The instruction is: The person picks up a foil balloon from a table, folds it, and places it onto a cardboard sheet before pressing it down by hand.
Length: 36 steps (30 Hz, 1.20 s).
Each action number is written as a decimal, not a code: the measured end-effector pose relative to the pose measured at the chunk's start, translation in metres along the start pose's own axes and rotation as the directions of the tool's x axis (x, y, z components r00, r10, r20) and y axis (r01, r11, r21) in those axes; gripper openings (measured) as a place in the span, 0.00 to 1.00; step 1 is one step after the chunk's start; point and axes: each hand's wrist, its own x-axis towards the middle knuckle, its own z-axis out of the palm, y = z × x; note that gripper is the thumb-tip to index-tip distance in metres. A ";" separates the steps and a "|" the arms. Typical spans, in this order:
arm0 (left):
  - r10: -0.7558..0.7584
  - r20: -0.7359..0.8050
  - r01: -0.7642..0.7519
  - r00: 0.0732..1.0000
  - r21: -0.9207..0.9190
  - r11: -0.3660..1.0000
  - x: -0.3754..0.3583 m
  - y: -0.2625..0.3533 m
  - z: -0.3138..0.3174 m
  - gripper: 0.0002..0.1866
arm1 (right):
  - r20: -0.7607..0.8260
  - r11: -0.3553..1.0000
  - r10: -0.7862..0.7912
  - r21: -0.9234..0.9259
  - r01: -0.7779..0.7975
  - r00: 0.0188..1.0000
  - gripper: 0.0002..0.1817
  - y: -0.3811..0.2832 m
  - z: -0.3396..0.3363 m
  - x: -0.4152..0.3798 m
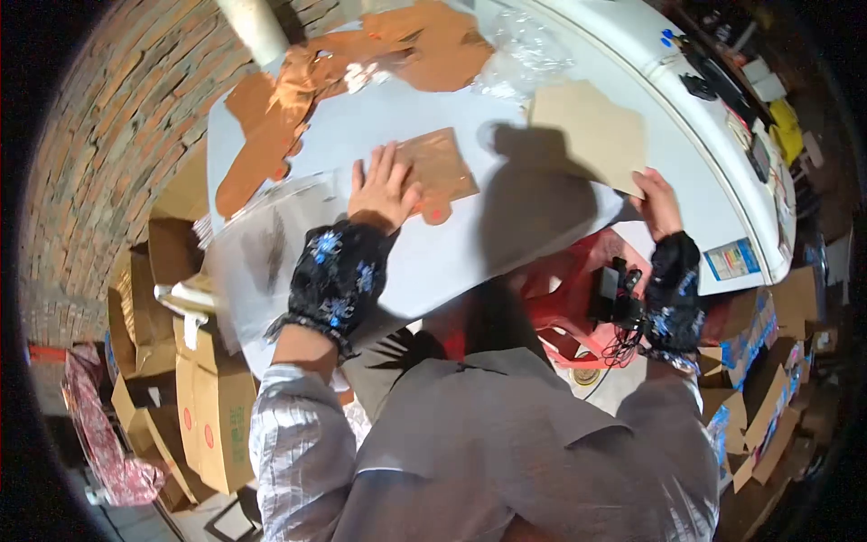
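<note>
My left hand (384, 191) lies on the white table with its fingers spread, at the left edge of a flat brown piece in clear plastic (442, 163). A small brown tab with a red dot (437, 211) sticks out below that piece, beside my thumb. My right hand (659, 204) is at the lower right corner of a beige sheet (587, 126), its fingers closed on the edge. The shadow of my head falls across part of the sheet. Dark sleeve covers with blue flowers cover both my wrists.
Brown cut pieces (424, 50) spread along the far side of the table (361, 117), near crumpled clear plastic (528, 59). Clear plastic bags (271, 239) hang over the left edge. A red basket (564, 307) with black cables is below. Cardboard boxes (212, 406) stand at left.
</note>
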 end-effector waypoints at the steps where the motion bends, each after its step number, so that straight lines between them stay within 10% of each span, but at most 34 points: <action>1: -0.014 -0.004 0.014 1.000 -0.020 1.000 0.001 0.003 -0.004 0.29 | -0.011 0.999 0.029 -0.037 -0.030 1.000 0.13 -0.010 0.015 -0.006; 13: 0.026 -0.017 -0.025 1.000 0.029 0.999 0.000 0.002 -0.002 0.28 | -0.189 0.873 -0.313 -0.444 0.203 0.931 0.17 0.000 0.016 0.061; 15: 0.052 0.078 -0.060 0.996 0.098 0.993 -0.001 0.006 -0.012 0.25 | -0.145 0.752 -0.414 -0.610 0.249 0.899 0.17 -0.008 0.024 0.048; 16: 0.054 0.066 -0.061 0.996 0.100 0.993 0.000 0.005 -0.011 0.25 | -0.016 0.387 -0.672 -0.860 0.332 0.740 0.16 0.000 0.023 0.049; 18: 0.026 0.055 -0.029 0.998 0.071 0.997 0.000 0.007 -0.012 0.26 | 0.169 0.077 -0.809 -0.919 0.386 0.563 0.14 -0.027 0.064 0.005; 20: 0.009 0.042 -0.011 0.999 0.059 0.998 0.000 0.008 -0.012 0.26 | 0.349 0.129 -0.761 -0.745 0.655 0.547 0.15 -0.036 0.110 -0.019; 23: -0.002 0.026 0.001 1.000 0.069 0.998 -0.001 0.006 -0.009 0.27 | 0.488 0.591 -0.578 -0.302 0.748 0.654 0.21 -0.006 0.175 -0.048; 25: -0.010 0.043 0.007 0.999 0.076 0.997 0.000 0.007 -0.009 0.28 | 0.597 0.585 -0.571 -0.186 0.790 0.563 0.23 0.000 0.209 -0.059; 27: -0.017 0.061 0.011 0.998 0.089 0.996 0.000 0.007 -0.009 0.28 | 0.756 0.065 -0.614 -0.237 0.969 0.226 0.19 0.011 0.231 -0.045; 36: 0.040 -0.127 -0.034 0.991 0.053 0.998 -0.001 0.004 0.001 0.25 | 0.670 0.208 -0.652 -0.292 0.933 0.355 0.06 0.019 0.262 -0.033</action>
